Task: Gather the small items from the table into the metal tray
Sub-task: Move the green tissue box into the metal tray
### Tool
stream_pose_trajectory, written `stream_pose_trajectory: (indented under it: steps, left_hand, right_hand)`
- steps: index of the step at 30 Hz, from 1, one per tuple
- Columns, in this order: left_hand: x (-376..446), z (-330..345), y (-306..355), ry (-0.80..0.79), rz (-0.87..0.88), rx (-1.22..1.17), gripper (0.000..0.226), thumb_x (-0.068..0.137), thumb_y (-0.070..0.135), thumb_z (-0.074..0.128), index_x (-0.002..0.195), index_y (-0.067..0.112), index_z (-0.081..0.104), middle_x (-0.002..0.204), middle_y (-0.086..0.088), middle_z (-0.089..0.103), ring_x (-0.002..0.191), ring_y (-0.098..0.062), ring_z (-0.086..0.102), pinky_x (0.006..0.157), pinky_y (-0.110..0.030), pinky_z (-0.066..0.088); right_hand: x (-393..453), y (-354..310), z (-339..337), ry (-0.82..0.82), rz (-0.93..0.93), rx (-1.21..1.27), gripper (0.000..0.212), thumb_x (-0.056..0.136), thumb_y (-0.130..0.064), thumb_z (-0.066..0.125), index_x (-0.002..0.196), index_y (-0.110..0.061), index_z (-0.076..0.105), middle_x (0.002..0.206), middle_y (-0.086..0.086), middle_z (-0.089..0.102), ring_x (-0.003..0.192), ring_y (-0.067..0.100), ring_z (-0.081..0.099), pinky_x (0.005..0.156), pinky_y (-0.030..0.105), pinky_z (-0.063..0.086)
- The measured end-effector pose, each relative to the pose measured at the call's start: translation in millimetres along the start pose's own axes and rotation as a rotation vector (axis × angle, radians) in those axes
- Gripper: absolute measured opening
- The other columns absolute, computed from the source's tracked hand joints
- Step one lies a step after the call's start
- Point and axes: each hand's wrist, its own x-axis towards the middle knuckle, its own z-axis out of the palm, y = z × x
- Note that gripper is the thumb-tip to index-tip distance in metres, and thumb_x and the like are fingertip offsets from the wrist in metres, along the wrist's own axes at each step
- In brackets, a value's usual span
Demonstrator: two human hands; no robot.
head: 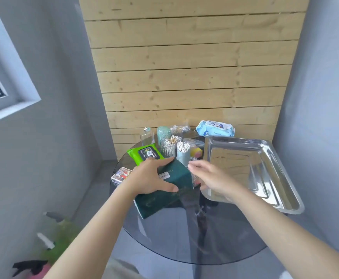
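Arms outstretched, left hand (154, 176) grips a dark green pack (179, 175), right hand (209, 177) hovers, fingers spread.

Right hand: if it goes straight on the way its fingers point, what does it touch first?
Probably the light blue cup of cotton swabs, just beyond the fingertips of the right hand. The dark green tissue pack in the left hand lies close beside that line; depth is unclear.

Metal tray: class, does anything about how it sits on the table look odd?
Yes. The metal tray lies askew, and its near right corner appears to jut past the edge of the glass table, so it could tip.
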Motion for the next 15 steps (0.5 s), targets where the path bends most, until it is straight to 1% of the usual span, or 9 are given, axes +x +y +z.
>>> stream_pose_trajectory:
  steps: [1,2,3,4,6,9,11,13,15]
  left_hand:
    - [1.3,-5.1,9.2,-0.013,0.042,-0.001,0.099,0.052,0.06,0.077,0.139,0.048,0.033,0.127,0.006,0.053,0.118,-0.019,0.051,0.102,-0.037,0.043]
    - [3.6,-10.2,19.7,-0.027,0.083,0.018,0.095,0.057,0.054,0.079,0.14,0.046,0.034,0.121,0.008,0.052,0.113,-0.017,0.052,0.098,-0.033,0.044]
    - [8.8,-15.1,31.6,-0.034,0.125,0.043,0.092,0.061,0.049,0.08,0.141,0.044,0.035,0.117,0.009,0.052,0.112,-0.016,0.052,0.096,-0.031,0.043]
    - [15.2,-20.0,43.7,-0.035,0.163,0.068,0.091,0.062,0.048,0.08,0.141,0.043,0.036,0.118,0.01,0.051,0.112,-0.015,0.051,0.096,-0.031,0.043]
    - [33.3,-29.9,65.5,-0.057,0.22,0.098,0.09,0.062,0.048,0.079,0.141,0.044,0.035,0.126,0.012,0.05,0.116,-0.014,0.05,0.096,-0.031,0.043]
    - [70.2,-36.7,93.7,-0.112,0.269,0.102,0.086,0.066,0.046,0.078,0.141,0.042,0.036,0.127,0.017,0.05,0.109,-0.007,0.049,0.088,-0.025,0.041]
    - [102.4,-32.9,111.4,-0.103,0.294,0.085,0.079,0.069,0.049,0.076,0.139,0.04,0.04,0.121,0.017,0.052,0.106,-0.007,0.051,0.086,-0.023,0.04]
    - [130.2,-22.9,118.7,-0.053,0.3,0.076,0.078,0.069,0.058,0.072,0.138,0.041,0.04,0.125,0.012,0.052,0.113,-0.013,0.051,0.091,-0.027,0.04]
    - [164.7,-6.8,120.4,-0.017,0.277,0.117,0.083,0.067,0.069,0.064,0.14,0.042,0.035,0.138,0.001,0.044,0.129,-0.023,0.038,0.107,-0.04,0.032]
  right_hand:
    - [-0.9,-4.0,-3.5,-0.05,0.03,0.061,0.038,0.09,-0.054,0.043,0.125,-0.038,0.048,0.128,-0.014,0.048,0.118,0.01,0.049,0.083,0.031,0.055]
    - [-2.0,-8.6,-7.9,-0.082,0.05,0.124,0.042,0.09,-0.055,0.043,0.128,-0.038,0.044,0.127,-0.016,0.047,0.118,0.01,0.048,0.084,0.034,0.056]
    - [-0.2,-10.2,-14.4,-0.088,0.067,0.168,0.042,0.09,-0.055,0.044,0.128,-0.037,0.044,0.124,-0.017,0.049,0.113,0.01,0.052,0.085,0.037,0.057]
    - [1.0,-11.0,-21.6,-0.079,0.073,0.211,0.039,0.089,-0.054,0.046,0.124,-0.036,0.047,0.122,-0.016,0.055,0.106,0.011,0.058,0.086,0.04,0.057]
    - [7.7,-7.6,-38.5,-0.042,0.062,0.286,0.038,0.087,-0.054,0.05,0.118,-0.033,0.055,0.117,-0.007,0.066,0.1,0.017,0.065,0.085,0.041,0.055]
    - [23.3,1.6,-69.1,0.025,0.055,0.403,0.034,0.087,-0.049,0.052,0.112,-0.027,0.06,0.102,-0.001,0.07,0.086,0.019,0.064,0.069,0.035,0.048]
    - [41.7,10.2,-93.4,0.117,0.09,0.453,0.035,0.087,-0.046,0.053,0.113,-0.024,0.059,0.098,0.0,0.068,0.08,0.019,0.06,0.062,0.031,0.043]
    - [59.4,18.3,-112.8,0.214,0.132,0.481,0.034,0.087,-0.045,0.053,0.113,-0.024,0.058,0.099,0.001,0.068,0.083,0.02,0.061,0.065,0.032,0.043]
    - [78.7,30.5,-130.9,0.306,0.157,0.484,0.033,0.087,-0.045,0.053,0.112,-0.024,0.058,0.1,0.002,0.067,0.086,0.021,0.061,0.067,0.033,0.044]
